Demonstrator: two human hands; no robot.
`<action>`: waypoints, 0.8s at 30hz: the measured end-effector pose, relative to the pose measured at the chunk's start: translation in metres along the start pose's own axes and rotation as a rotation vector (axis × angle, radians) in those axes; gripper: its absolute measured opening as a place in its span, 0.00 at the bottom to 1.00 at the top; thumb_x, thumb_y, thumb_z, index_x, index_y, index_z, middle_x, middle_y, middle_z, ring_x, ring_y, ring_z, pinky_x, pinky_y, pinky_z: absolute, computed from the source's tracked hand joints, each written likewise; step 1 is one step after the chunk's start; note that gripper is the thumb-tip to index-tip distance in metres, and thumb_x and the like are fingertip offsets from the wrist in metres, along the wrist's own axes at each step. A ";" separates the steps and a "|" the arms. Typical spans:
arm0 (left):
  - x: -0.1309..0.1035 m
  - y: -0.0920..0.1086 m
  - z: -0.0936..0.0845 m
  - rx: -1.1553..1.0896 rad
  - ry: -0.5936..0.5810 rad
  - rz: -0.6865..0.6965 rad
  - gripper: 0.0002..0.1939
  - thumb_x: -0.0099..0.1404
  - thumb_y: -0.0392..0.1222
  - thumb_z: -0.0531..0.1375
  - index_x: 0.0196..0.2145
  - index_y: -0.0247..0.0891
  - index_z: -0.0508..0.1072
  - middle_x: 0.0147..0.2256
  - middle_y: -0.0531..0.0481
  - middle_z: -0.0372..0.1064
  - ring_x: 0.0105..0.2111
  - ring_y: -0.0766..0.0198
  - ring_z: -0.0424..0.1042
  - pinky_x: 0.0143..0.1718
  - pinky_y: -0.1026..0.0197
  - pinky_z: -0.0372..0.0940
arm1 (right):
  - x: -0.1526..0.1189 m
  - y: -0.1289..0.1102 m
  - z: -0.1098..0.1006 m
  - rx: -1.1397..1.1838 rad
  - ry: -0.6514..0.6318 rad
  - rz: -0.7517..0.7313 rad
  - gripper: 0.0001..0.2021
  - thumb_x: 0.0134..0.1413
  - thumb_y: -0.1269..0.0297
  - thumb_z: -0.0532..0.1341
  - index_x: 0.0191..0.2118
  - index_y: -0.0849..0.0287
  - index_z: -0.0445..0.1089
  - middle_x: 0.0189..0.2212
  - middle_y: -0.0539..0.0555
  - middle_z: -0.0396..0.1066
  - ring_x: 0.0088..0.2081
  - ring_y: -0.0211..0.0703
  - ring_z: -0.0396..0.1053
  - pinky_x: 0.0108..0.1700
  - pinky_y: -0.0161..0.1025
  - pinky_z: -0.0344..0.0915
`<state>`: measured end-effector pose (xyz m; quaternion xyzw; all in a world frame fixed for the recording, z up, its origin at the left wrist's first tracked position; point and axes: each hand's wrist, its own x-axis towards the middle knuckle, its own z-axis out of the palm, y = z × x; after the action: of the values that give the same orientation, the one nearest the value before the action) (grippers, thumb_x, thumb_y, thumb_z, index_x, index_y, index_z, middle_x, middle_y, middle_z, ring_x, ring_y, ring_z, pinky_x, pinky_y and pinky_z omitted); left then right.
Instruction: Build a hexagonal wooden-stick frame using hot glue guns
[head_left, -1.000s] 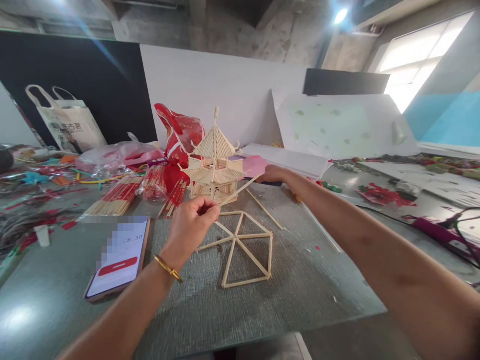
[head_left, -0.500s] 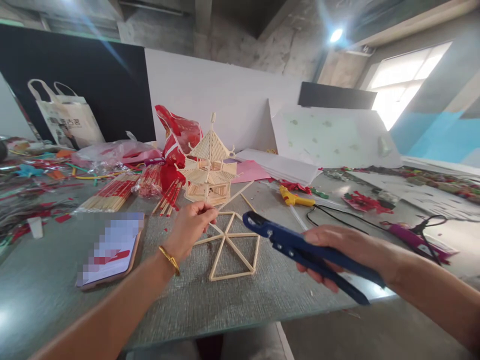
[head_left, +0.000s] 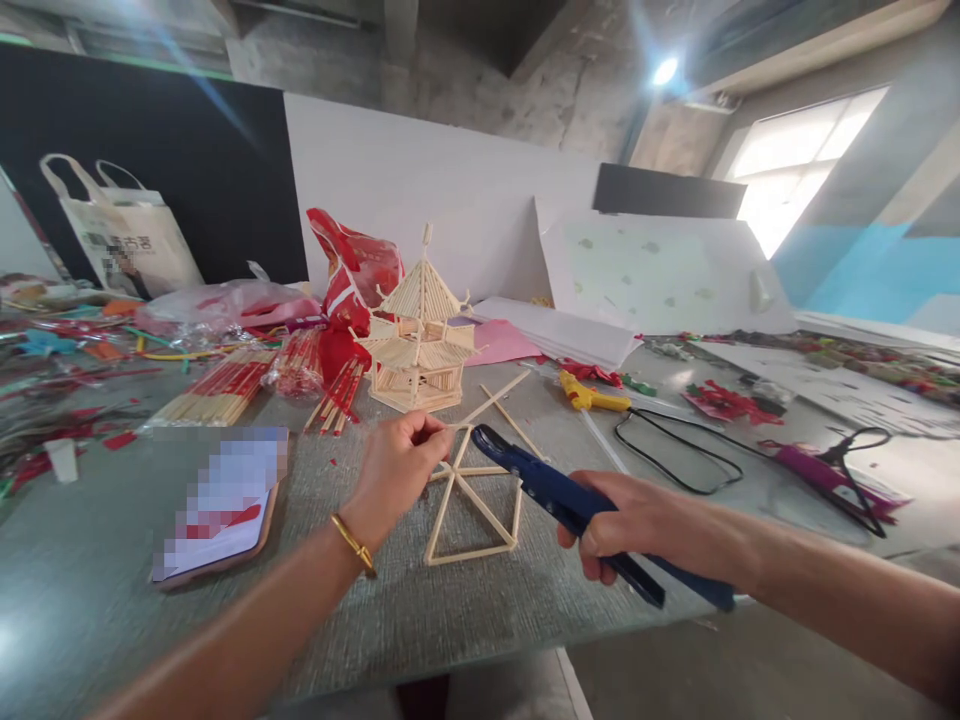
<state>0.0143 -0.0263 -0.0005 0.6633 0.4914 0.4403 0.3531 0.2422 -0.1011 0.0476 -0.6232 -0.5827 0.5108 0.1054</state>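
Note:
My left hand (head_left: 409, 455), wearing a gold bracelet, pinches a thin wooden stick (head_left: 499, 396) that slants up to the right. My right hand (head_left: 626, 525) grips a blue hand cutter (head_left: 544, 483) by its handles. The cutter's head points left, close to my left fingertips. Under both hands lies a flat hexagonal frame of wooden sticks (head_left: 480, 510) with spokes meeting in the middle; my left hand hides part of it. Behind stands a tiered wooden-stick pagoda (head_left: 420, 340). A loose stick (head_left: 514, 420) rests to the right of the held one.
A phone (head_left: 225, 505) lies at left. Bundled chopsticks (head_left: 217, 385) and a few red-wrapped ones (head_left: 337, 395) sit behind it. A yellow glue gun (head_left: 592, 393) with a black cord rests at right. Scraps and plastic cover the far left; the table's front edge (head_left: 480, 655) is near.
My left hand has moved slightly right with the stick. My right hand has shifted left, bringing the cutter's head nearer my left fingers, and the cutter's handles appear wider apart.

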 end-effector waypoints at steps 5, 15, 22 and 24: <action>-0.001 0.000 0.001 -0.001 0.015 0.009 0.10 0.55 0.45 0.56 0.26 0.37 0.73 0.21 0.53 0.70 0.18 0.69 0.62 0.20 0.66 0.55 | 0.000 -0.004 0.010 -0.197 0.045 -0.062 0.11 0.46 0.64 0.55 0.37 0.61 0.64 0.28 0.53 0.71 0.31 0.40 0.69 0.28 0.32 0.60; 0.000 -0.001 0.001 -0.032 0.046 -0.009 0.09 0.54 0.44 0.56 0.26 0.36 0.73 0.21 0.53 0.70 0.16 0.70 0.60 0.19 0.66 0.55 | 0.016 -0.002 0.019 -0.273 0.119 -0.135 0.07 0.49 0.65 0.54 0.36 0.60 0.63 0.26 0.51 0.69 0.27 0.37 0.65 0.25 0.31 0.56; 0.001 -0.001 0.002 -0.114 0.058 -0.065 0.09 0.53 0.41 0.57 0.31 0.36 0.70 0.21 0.54 0.70 0.14 0.71 0.60 0.17 0.67 0.55 | 0.018 -0.005 0.025 -0.315 0.146 -0.190 0.06 0.49 0.67 0.54 0.35 0.59 0.63 0.24 0.49 0.66 0.26 0.35 0.63 0.24 0.31 0.55; 0.002 -0.001 0.002 -0.114 0.061 -0.071 0.09 0.52 0.41 0.57 0.32 0.36 0.69 0.21 0.55 0.70 0.14 0.71 0.61 0.17 0.67 0.56 | 0.021 -0.005 0.025 -0.315 0.148 -0.182 0.06 0.50 0.65 0.54 0.35 0.59 0.63 0.25 0.49 0.67 0.27 0.36 0.64 0.25 0.32 0.56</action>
<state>0.0157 -0.0241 -0.0016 0.6105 0.4991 0.4750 0.3905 0.2157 -0.0939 0.0293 -0.6125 -0.7000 0.3546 0.0950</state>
